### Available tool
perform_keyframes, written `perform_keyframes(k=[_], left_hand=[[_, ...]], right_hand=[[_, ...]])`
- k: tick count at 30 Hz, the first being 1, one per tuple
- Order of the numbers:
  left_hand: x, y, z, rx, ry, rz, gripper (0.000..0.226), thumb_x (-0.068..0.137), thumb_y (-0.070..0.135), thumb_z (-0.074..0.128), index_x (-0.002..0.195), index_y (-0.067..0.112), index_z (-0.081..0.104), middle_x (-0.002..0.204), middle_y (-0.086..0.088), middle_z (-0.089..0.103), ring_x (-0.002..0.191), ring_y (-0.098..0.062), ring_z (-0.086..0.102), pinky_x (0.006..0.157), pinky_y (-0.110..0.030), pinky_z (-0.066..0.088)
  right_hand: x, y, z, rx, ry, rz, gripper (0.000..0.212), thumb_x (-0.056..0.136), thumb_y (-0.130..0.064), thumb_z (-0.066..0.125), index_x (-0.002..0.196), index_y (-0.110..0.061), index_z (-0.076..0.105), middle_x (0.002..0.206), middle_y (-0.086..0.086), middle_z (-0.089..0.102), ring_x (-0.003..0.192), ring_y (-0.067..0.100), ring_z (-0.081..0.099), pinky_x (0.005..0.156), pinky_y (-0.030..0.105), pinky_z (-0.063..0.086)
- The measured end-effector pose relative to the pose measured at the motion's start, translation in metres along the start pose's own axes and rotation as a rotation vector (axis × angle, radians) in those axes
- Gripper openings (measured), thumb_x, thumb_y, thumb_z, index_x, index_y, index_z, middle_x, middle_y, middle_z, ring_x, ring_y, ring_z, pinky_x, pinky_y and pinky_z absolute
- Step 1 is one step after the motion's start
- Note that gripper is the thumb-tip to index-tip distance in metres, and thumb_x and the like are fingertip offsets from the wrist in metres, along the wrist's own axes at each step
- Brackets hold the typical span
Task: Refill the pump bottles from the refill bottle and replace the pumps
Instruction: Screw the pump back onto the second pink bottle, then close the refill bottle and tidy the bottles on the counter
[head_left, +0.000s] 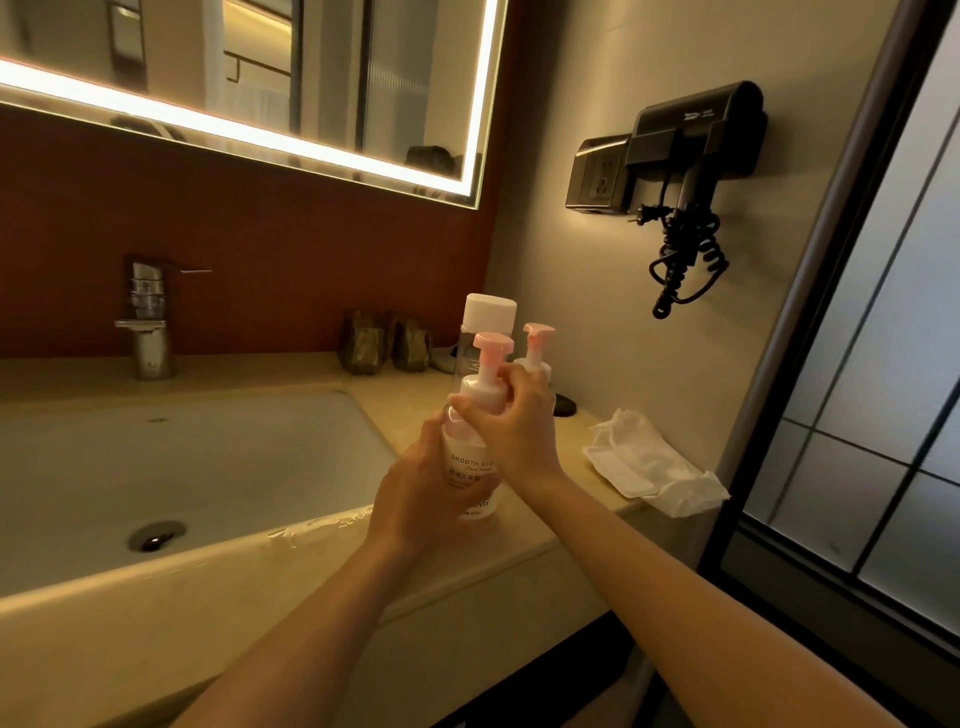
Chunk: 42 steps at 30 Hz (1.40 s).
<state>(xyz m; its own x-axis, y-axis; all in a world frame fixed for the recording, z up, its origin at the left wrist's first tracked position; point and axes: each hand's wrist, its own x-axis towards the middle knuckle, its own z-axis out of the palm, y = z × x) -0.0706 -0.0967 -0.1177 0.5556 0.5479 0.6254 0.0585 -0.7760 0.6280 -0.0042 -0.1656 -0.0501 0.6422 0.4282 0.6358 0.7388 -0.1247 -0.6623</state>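
Note:
A white pump bottle with a pink pump head stands on the beige counter to the right of the sink. My left hand grips its body from the left. My right hand curls round the pump collar at its top. Behind it stands a clear refill bottle with a white cap on. A second pump bottle with a pink pump in place stands further back right, mostly hidden by my right hand.
A white sink with a chrome tap lies to the left. Two dark cups stand at the back of the counter. A crumpled white cloth lies at the counter's right edge. A black hair dryer hangs on the wall.

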Motion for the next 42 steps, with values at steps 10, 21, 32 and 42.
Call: perform_keyframes(k=[10,21,32,42], left_hand=[[0.001,-0.001,-0.001,0.015,0.023,-0.012,0.082,0.071,0.042,0.074,0.135,0.015,0.031,0.122,-0.005,0.060,0.099,-0.023,0.064,0.077,-0.027,0.051],[0.001,-0.004,0.001,-0.005,-0.013,0.007,0.084,0.070,0.044,0.074,0.137,0.018,0.031,0.124,-0.003,0.059,0.103,-0.021,0.063,0.079,-0.026,0.052],[0.015,0.003,0.017,-0.256,-0.216,-0.159,0.093,0.069,0.036,0.077,0.141,0.035,0.018,0.156,0.002,-0.001,0.141,-0.024,0.017,0.109,-0.050,0.031],[0.030,0.022,0.086,-0.444,-0.244,-0.209,0.093,0.050,0.055,0.081,0.117,0.061,0.017,0.149,-0.002,0.022,0.132,-0.024,0.035,0.104,-0.049,0.039]], right_hand=[[-0.009,0.001,0.002,0.114,-0.083,-0.014,0.039,0.092,-0.029,0.053,0.128,-0.016,0.047,0.122,0.002,0.054,0.109,0.014,0.052,0.096,0.039,0.047],[0.006,-0.001,-0.004,0.005,-0.035,0.004,0.048,0.078,-0.041,0.068,0.115,-0.013,0.055,0.113,0.003,0.050,0.104,0.016,0.051,0.093,0.032,0.048],[0.014,0.124,-0.104,-0.312,0.184,0.177,0.027,0.093,-0.029,0.050,0.110,-0.009,0.057,0.113,0.012,0.053,0.099,0.023,0.053,0.082,0.029,0.046],[0.050,0.184,-0.110,-0.894,-0.296,0.293,0.046,0.093,-0.046,0.041,0.125,-0.013,0.049,0.129,0.009,0.050,0.115,0.027,0.048,0.095,0.038,0.039]])
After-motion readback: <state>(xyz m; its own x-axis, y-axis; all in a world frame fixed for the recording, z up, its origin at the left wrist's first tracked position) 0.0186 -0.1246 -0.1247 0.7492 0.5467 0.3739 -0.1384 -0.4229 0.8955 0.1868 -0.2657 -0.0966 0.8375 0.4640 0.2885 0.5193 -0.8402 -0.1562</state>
